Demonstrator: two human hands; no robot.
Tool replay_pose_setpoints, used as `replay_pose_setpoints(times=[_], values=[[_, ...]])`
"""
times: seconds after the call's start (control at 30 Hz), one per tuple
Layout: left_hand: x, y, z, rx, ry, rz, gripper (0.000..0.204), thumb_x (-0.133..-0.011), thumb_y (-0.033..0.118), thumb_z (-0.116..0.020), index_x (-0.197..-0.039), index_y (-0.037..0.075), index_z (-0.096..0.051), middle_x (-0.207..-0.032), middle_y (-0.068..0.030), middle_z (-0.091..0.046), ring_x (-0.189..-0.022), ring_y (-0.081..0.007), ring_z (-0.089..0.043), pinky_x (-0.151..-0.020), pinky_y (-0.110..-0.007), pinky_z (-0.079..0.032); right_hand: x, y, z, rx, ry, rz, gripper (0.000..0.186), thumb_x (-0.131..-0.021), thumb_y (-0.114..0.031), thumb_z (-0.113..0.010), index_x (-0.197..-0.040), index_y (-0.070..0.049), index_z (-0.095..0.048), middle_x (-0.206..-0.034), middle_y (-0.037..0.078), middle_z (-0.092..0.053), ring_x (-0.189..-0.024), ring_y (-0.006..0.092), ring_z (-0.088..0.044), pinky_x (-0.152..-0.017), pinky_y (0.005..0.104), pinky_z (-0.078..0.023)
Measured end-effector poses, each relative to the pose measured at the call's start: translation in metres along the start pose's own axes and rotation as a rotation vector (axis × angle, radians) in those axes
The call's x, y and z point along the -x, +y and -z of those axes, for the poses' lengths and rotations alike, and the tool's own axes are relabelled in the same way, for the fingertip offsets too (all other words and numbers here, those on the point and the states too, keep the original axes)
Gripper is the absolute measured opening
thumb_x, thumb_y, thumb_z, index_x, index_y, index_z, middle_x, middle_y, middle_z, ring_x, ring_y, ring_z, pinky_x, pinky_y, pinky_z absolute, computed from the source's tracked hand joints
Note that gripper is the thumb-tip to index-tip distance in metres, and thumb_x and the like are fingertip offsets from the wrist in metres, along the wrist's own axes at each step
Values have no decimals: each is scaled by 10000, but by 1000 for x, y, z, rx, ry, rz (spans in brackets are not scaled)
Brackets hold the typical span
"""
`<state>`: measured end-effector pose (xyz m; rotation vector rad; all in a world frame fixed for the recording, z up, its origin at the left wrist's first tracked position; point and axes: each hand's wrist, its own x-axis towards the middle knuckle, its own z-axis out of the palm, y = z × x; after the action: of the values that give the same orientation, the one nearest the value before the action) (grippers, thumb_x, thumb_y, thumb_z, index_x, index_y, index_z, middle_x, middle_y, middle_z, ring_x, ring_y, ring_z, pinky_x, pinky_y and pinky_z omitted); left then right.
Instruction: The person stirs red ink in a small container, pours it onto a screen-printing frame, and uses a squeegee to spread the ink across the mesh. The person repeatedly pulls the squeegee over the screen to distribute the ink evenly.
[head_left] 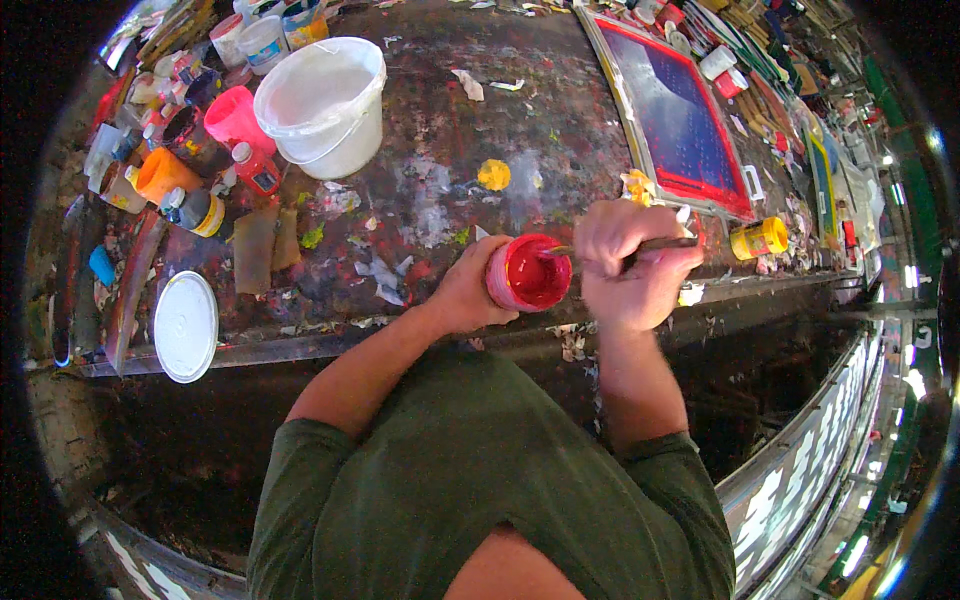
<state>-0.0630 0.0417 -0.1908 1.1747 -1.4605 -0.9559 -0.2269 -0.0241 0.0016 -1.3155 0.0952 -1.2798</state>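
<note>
Close to the front edge of the worktable, my left hand (462, 290) is wrapped round the side of a red-pink jar (499, 277). Its mouth faces up, and red paint (536, 275) lies inside and coats the inner wall. My right hand (632, 262) is closed in a fist round a thin stick (672, 243), just right of the jar. One end sticks out beyond the fist; the other reaches over the jar's rim into its mouth. My fingers hide the middle of the stick.
The paint-stained worktable (430, 120) holds a white bucket (335, 150), a white lid (186, 327) and several paint containers on the left. A framed screen with a red border (690, 187) lies at the right, near a yellow jar (758, 239). Paper scraps are scattered about.
</note>
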Motion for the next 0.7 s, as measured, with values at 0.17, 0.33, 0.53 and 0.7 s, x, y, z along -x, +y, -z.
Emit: replay_pose_setpoints(times=[0.17, 0.33, 0.53, 0.7], values=[[0, 2, 0, 19, -20, 29, 1068, -628, 138, -1012, -1553, 133, -478, -1471, -158, -599, -1405, -402, -571, -1205, -501, -478, 2, -4, 5, -67, -280, -227, 737, -1094, -772, -432, -844, -93, -576, -647, -5, -440, -591, 164, -384, -573, 378, -310], [2, 3, 2, -45, 0, 39, 1061, -638, 152, -1009, -1555, 127, -477, -1491, -159, -588, -1417, -393, -567, -1217, -495, -472, 3, -3, 3, 59, -8, -49, 750, -1084, -786, -446, -835, -89, -566, -642, -7, -431, -591, 159, -384, -572, 373, -306], [1, 2, 2, -71, 3, -29, 1071, -632, 159, -1008, -1561, 112, -477, -1486, -161, -597, -1420, -397, -567, -1219, -485, -471, -1, -6, 2, -116, -141, -140, 714, -1096, -723, -511, -840, -62, -599, -628, -6, -448, -598, 157, -420, -608, 354, -351], [1, 3, 2, -39, -1, 6, 1062, -633, 150, -1004, -1556, 108, -481, -1479, -160, -606, -1403, -396, -581, -1209, -485, -477, -3, -2, 5, -20, -101, -69, 687, -1110, -701, -508, -863, -66, -596, -687, 6, -490, -655, 159, -449, -598, 358, -332]])
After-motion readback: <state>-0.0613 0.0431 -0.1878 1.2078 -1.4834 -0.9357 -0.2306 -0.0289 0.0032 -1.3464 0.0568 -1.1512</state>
